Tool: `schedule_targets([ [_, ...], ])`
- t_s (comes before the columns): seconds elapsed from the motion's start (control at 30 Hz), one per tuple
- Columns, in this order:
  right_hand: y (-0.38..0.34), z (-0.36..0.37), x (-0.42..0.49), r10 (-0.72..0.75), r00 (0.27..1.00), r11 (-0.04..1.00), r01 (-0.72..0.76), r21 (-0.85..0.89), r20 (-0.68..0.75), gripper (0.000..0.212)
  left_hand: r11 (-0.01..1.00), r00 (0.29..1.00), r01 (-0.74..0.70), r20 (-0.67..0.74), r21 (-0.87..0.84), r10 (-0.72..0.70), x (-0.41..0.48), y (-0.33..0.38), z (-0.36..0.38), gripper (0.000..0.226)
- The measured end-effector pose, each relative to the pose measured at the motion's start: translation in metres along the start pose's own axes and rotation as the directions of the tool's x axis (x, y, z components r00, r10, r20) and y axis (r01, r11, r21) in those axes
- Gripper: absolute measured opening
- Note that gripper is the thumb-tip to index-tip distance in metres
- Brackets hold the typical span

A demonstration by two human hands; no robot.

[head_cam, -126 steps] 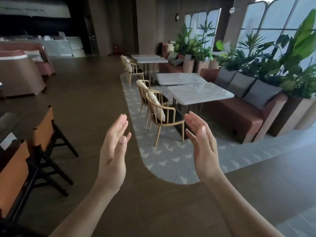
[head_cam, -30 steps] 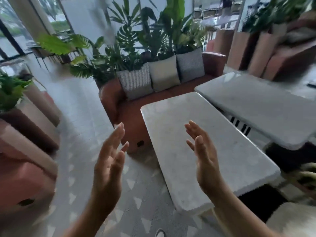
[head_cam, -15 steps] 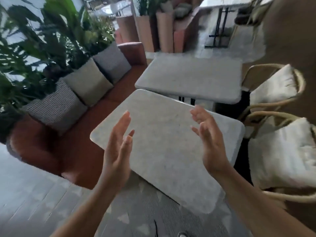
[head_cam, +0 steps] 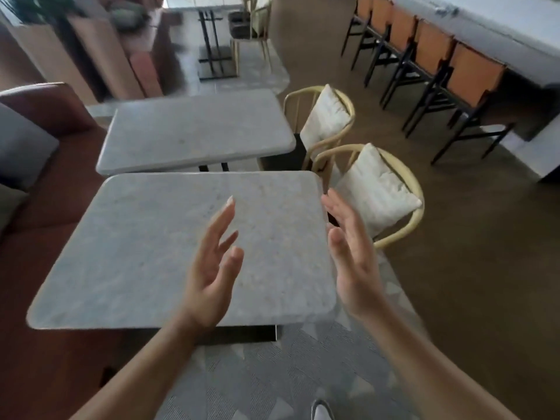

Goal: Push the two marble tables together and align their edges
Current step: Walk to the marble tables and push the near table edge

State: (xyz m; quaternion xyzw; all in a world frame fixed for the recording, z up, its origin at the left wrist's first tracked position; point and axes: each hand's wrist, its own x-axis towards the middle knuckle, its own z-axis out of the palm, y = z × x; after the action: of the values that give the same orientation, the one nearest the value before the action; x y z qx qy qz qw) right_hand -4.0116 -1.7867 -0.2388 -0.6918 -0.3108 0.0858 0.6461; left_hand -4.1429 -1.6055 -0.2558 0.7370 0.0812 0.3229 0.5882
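Note:
Two grey-white marble tables stand one behind the other. The near table (head_cam: 145,250) fills the middle of the view; the far table (head_cam: 194,131) lies beyond it, with a narrow gap between their long edges. Its right end stops short of the near table's right end. My left hand (head_cam: 212,268) hovers open above the near table's right half, palm facing right. My right hand (head_cam: 351,253) is open beside that table's right edge, palm facing left. Neither hand touches the marble.
A brown sofa (head_cam: 45,122) with cushions runs along the tables' left side. Two cane chairs with white cushions (head_cam: 375,189) (head_cam: 327,119) stand at the right. Black-framed bar stools (head_cam: 454,71) line a counter at far right. A third table (head_cam: 209,1) stands further back. A patterned rug (head_cam: 272,383) lies underfoot.
The view has swung round the near table's end, so both tables now lie squarely ahead. My hands have stayed raised and open, holding nothing.

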Motion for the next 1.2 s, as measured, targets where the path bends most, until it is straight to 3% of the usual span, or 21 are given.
schedule_targets([
  [0.17, 0.041, -0.004, -0.004, 0.036, 0.999, 0.984, -0.032, -0.175, 0.023, 0.088, 0.996, 0.999, 0.048, 0.006, 0.08, -0.049, -0.01, -0.042, 0.013, 0.066],
  [0.27, 0.084, -0.005, 0.008, 0.053, 0.995, 0.97, -0.031, -0.243, 0.085, 0.082, 0.979, 0.999, 0.038, 0.028, 0.2, -0.044, -0.012, -0.083, 0.025, 0.064],
  [0.37, 0.138, -0.003, 0.011, 0.054, 0.985, 0.958, -0.005, -0.286, 0.164, 0.08, 0.92, 0.997, 0.013, 0.068, 0.392, -0.043, -0.019, -0.132, 0.034, 0.068],
  [0.47, 0.2, -0.003, -0.001, 0.104, 0.954, 0.923, 0.013, -0.384, 0.281, 0.092, 0.839, 0.977, 0.073, 0.132, 0.54, -0.17, -0.037, -0.18, 0.038, 0.08],
  [0.53, 0.237, -0.002, -0.012, 0.191, 0.91, 0.812, 0.064, -0.58, 0.368, 0.1, 0.75, 0.933, 0.101, 0.199, 0.653, -0.299, -0.051, -0.211, 0.038, 0.089],
  [0.63, 0.284, 0.002, -0.027, 0.392, 0.799, 0.582, 0.17, -0.795, 0.457, 0.112, 0.524, 0.808, -0.054, 0.346, 0.85, -0.478, -0.069, -0.256, 0.037, 0.108],
  [0.7, 0.309, 0.003, -0.035, 0.489, 0.725, 0.478, 0.243, -0.844, 0.485, 0.112, 0.414, 0.739, -0.152, 0.382, 0.897, -0.556, -0.077, -0.281, 0.04, 0.117],
  [0.77, 0.324, 0.005, -0.041, 0.535, 0.692, 0.42, 0.281, -0.863, 0.485, 0.112, 0.383, 0.706, -0.178, 0.389, 0.906, -0.592, -0.079, -0.3, 0.043, 0.122],
  [0.9, 0.335, 0.009, -0.049, 0.423, 0.77, 0.351, 0.347, -0.87, 0.478, 0.118, 0.317, 0.73, -0.251, 0.394, 0.915, -0.558, -0.08, -0.322, 0.045, 0.122],
  [1.03, 0.347, 0.005, -0.053, 0.435, 0.733, 0.316, 0.419, -0.851, 0.523, 0.136, 0.292, 0.795, -0.29, 0.399, 0.911, -0.456, -0.086, -0.326, 0.045, 0.122],
  [1.2, 0.351, 0.007, -0.056, 0.4, 0.764, 0.272, 0.429, -0.862, 0.506, 0.131, 0.236, 0.821, -0.315, 0.389, 0.919, -0.419, -0.089, -0.327, 0.049, 0.121],
])
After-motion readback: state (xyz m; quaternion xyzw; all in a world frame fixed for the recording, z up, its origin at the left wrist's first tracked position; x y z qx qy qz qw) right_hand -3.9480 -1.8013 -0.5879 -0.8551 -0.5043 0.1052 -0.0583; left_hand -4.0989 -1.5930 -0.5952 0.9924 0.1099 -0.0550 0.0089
